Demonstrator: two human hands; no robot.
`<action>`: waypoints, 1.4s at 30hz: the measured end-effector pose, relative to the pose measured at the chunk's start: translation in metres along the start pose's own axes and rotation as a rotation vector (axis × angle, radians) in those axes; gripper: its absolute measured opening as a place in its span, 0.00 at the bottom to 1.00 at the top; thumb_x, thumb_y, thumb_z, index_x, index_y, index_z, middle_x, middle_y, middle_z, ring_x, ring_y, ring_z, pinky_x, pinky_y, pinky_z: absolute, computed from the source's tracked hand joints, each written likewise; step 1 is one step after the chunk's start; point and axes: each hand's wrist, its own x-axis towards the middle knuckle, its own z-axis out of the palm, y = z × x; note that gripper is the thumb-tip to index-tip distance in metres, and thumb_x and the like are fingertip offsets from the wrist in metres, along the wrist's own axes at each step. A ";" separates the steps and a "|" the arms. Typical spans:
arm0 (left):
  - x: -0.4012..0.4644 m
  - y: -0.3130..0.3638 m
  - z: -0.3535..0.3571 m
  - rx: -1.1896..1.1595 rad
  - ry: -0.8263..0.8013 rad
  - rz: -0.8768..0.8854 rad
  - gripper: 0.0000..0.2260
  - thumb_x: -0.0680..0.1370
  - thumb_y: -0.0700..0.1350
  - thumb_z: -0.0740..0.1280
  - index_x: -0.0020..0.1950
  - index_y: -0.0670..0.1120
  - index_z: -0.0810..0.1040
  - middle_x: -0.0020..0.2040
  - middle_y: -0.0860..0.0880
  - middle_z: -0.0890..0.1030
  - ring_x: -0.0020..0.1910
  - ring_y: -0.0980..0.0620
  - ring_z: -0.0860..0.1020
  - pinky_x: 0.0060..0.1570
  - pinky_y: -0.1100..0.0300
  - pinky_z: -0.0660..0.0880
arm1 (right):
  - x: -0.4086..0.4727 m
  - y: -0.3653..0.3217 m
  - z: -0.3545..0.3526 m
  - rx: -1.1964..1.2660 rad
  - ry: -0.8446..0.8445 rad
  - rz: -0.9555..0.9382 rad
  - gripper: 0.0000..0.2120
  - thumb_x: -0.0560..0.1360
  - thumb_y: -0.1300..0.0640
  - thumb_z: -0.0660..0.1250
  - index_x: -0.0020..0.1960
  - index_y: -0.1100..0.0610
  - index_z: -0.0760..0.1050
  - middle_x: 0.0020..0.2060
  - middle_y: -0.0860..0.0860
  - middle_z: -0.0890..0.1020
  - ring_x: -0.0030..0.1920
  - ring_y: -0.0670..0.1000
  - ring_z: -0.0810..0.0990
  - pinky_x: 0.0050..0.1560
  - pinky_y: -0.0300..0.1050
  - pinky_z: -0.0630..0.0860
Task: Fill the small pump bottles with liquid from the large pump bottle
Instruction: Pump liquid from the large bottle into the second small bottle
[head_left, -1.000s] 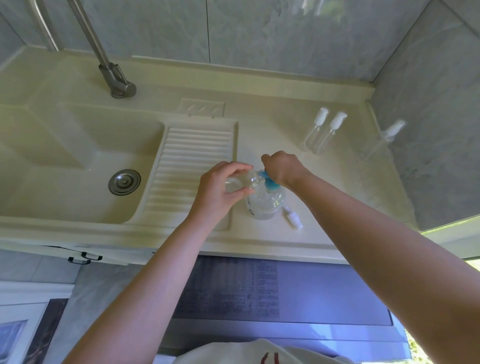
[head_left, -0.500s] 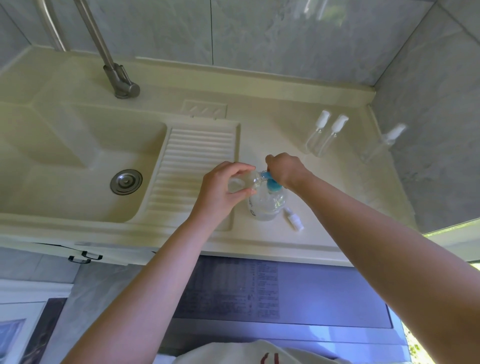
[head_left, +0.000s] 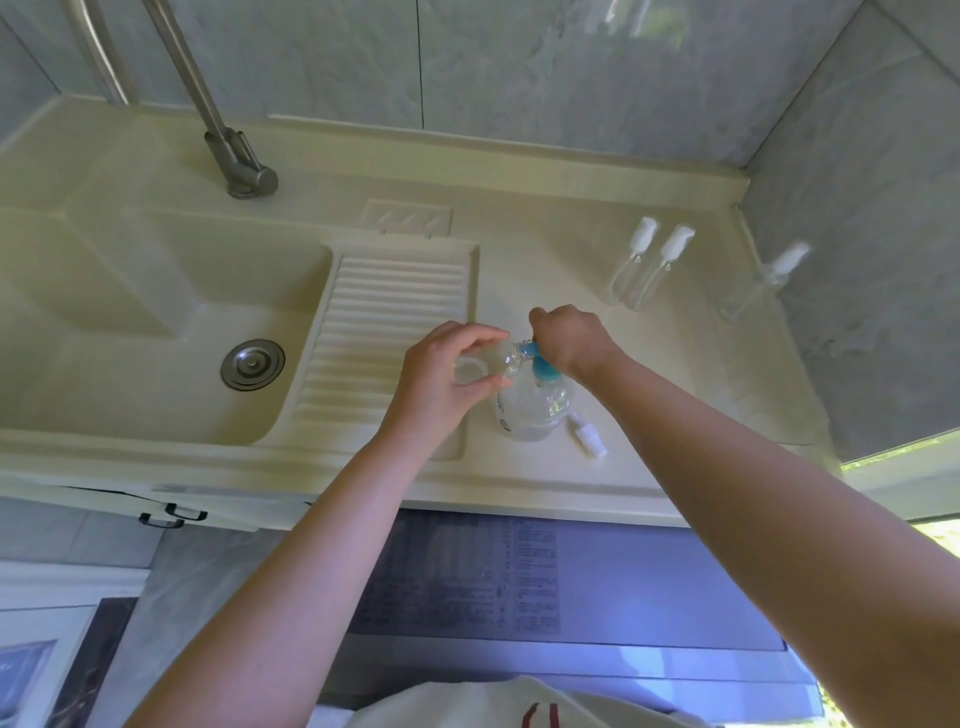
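The right hand (head_left: 569, 340) hides most of the blue pump head (head_left: 540, 364) it curls around atop the large clear plastic pump bottle (head_left: 532, 410), which stands near the front edge of the cream countertop (head_left: 519, 249). The left hand (head_left: 447, 382) pinches a small clear open bottle (head_left: 480, 366) between thumb and fingers, tilted to the spout. A loose white pump cap (head_left: 587, 439) lies beside the large bottle; two capped small bottles (head_left: 647, 273) stand toward the grey tiled back corner.
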 end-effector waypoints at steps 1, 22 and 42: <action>-0.001 0.000 0.001 -0.004 0.002 -0.003 0.21 0.67 0.40 0.80 0.58 0.48 0.82 0.52 0.52 0.81 0.52 0.63 0.77 0.56 0.73 0.69 | 0.001 0.000 0.001 0.005 0.020 -0.005 0.09 0.81 0.62 0.58 0.43 0.63 0.62 0.41 0.59 0.70 0.46 0.61 0.70 0.45 0.48 0.68; -0.002 0.000 0.003 -0.026 0.011 -0.002 0.21 0.66 0.39 0.80 0.57 0.48 0.82 0.51 0.55 0.81 0.51 0.62 0.77 0.56 0.73 0.69 | 0.003 0.002 0.001 0.021 -0.054 0.016 0.16 0.80 0.59 0.54 0.59 0.67 0.74 0.56 0.64 0.78 0.52 0.61 0.76 0.51 0.50 0.72; -0.001 0.001 0.000 -0.006 0.006 0.012 0.21 0.66 0.40 0.80 0.58 0.47 0.82 0.50 0.59 0.79 0.51 0.63 0.77 0.54 0.75 0.69 | 0.003 0.002 -0.001 0.042 -0.062 0.041 0.19 0.80 0.55 0.53 0.58 0.66 0.76 0.51 0.62 0.79 0.47 0.59 0.73 0.45 0.46 0.67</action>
